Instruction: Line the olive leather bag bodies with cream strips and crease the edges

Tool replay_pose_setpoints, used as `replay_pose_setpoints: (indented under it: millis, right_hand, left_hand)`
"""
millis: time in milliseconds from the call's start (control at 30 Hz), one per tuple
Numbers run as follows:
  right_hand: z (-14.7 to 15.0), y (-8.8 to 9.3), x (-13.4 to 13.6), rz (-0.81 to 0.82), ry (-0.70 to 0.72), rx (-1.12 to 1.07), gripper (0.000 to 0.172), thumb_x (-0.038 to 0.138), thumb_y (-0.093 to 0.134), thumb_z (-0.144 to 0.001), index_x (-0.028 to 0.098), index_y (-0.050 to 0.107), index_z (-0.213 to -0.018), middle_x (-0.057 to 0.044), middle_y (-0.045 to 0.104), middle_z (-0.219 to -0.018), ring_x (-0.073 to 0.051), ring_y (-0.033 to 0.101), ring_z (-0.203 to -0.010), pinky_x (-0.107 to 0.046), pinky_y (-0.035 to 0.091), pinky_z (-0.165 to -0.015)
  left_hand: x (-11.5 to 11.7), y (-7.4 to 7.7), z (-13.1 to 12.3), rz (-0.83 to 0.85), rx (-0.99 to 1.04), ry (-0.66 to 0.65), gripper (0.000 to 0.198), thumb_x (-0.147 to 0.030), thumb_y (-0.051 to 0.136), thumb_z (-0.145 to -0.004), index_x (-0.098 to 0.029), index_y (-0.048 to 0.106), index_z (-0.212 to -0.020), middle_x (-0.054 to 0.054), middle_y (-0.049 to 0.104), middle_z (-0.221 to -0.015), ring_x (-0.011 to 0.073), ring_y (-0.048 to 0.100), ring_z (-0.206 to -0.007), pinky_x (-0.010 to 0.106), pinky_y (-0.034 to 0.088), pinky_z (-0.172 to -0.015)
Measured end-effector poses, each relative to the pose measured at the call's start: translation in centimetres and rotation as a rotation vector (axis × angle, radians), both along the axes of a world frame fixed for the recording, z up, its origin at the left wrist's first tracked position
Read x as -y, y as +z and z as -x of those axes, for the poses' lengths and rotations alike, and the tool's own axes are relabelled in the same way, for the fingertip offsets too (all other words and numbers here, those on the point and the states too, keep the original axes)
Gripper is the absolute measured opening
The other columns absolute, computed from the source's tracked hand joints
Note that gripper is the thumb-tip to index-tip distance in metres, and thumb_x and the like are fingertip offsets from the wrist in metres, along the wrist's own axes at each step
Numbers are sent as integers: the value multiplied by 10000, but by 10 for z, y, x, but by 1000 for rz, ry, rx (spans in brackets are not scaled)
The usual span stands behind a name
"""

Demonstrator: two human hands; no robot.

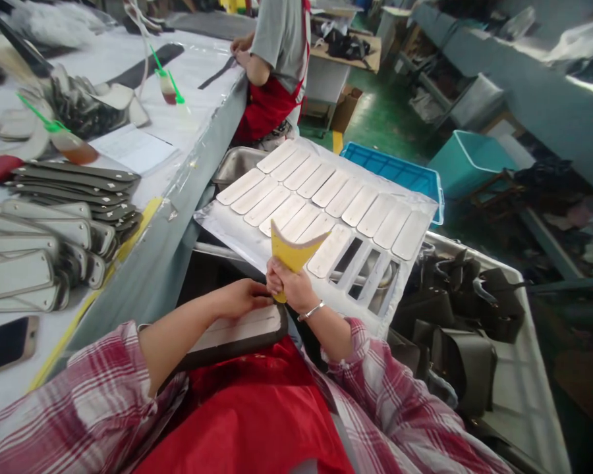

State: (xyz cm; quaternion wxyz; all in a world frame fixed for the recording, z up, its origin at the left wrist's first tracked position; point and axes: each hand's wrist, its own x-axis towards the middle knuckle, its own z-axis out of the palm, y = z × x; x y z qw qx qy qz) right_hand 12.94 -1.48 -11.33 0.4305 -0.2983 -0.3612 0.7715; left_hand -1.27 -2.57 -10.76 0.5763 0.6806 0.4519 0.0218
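My right hand (294, 284) is closed round the narrow end of a yellow fan-shaped scraper (296, 249), its wide curved edge pointing up and away. On my lap rests a dark bag piece (271, 334) with a long pale panel (257, 326) on its upper face. My left hand (242, 299) presses on that panel from above, fingers bent over its far side, close to the scraper's lower end. The fingertips are partly hidden. Just beyond my hands, a white sheet (212, 227) carries rows of pale rounded strips (329, 251), with several open slots at its near right corner.
On the left table (188, 99) lie stacked strips (20, 263), glue bottles (72, 141) and a phone (7, 343). To the right, a white bin (518, 395) holds dark bags (467, 362). Behind the sheet is a blue crate (395, 172). A co-worker (279, 59) stands at the table.
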Motion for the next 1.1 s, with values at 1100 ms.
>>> replay_pose_setpoints:
  millis: [1100]
  right_hand:
    - [-45,-32,37,100,72,511,216,339,613,-650,176,472,-630,100,328,-396,-44,290,-347,-191,249,-349]
  left_hand:
    - [7,3,-20,-211,-206,93,359,-249,447,-672,-136,705,-895,74,697,-925,251,603,-881,304,430,-794]
